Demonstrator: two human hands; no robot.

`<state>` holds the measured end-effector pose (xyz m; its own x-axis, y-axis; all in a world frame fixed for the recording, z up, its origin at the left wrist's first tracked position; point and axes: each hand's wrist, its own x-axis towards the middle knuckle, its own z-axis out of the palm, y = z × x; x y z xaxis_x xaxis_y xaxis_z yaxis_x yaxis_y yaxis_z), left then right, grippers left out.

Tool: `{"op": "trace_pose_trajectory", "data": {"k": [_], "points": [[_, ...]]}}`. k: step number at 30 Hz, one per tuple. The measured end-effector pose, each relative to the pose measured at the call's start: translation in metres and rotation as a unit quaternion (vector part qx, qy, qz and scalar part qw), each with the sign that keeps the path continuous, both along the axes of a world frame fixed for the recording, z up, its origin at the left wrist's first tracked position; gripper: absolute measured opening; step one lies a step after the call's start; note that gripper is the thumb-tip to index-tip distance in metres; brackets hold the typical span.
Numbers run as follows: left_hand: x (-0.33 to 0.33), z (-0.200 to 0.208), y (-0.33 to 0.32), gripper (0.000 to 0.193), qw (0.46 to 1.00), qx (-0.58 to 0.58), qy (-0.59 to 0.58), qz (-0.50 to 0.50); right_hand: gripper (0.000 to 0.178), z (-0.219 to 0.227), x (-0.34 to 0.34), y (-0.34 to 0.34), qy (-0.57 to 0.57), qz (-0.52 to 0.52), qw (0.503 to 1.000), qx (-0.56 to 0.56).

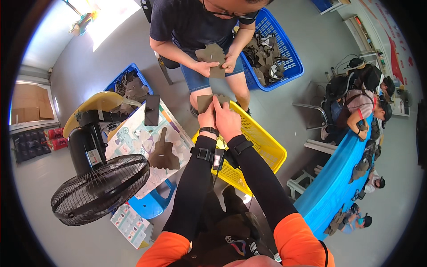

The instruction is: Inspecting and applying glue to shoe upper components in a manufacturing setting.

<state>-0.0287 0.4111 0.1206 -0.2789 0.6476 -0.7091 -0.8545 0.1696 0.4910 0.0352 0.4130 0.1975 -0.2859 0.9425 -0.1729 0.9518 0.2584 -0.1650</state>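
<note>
Held out in front of me over a yellow plastic basket (271,149) is a grey-brown flat cut piece (203,103), which looks like fabric or leather. My left hand (207,119) grips its lower edge, fingers mostly hidden beneath. Beside it, touching, my right hand (228,121) is closed on the piece too, its index finger pressed along the surface. Opposite me a seated person holds a similar grey-brown piece (211,57) in both hands. Another such piece (163,151), with a narrow tab, lies on the small patterned table (129,141) to my left.
A black phone (152,110) lies on that table, with a black fan (100,187) before it. Blue baskets full of pieces stand behind the table and beside the seated person (293,66). At right, people sit along a table with a blue cover (324,182).
</note>
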Motion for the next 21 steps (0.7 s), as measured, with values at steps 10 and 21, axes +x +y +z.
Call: {"op": "trace_pose_trajectory", "data": {"k": [10,21], "points": [[-0.003,0.008,0.002,0.031,1.0,-0.005,-0.012,-0.006,0.052,0.002,-0.002,0.002,0.001,-0.001,1.0,-0.006],[0.008,0.037,-0.016,0.033,0.999,-0.004,0.021,-0.03,0.061,0.017,0.038,-0.018,0.059,-0.038,0.997,-0.019]]}}
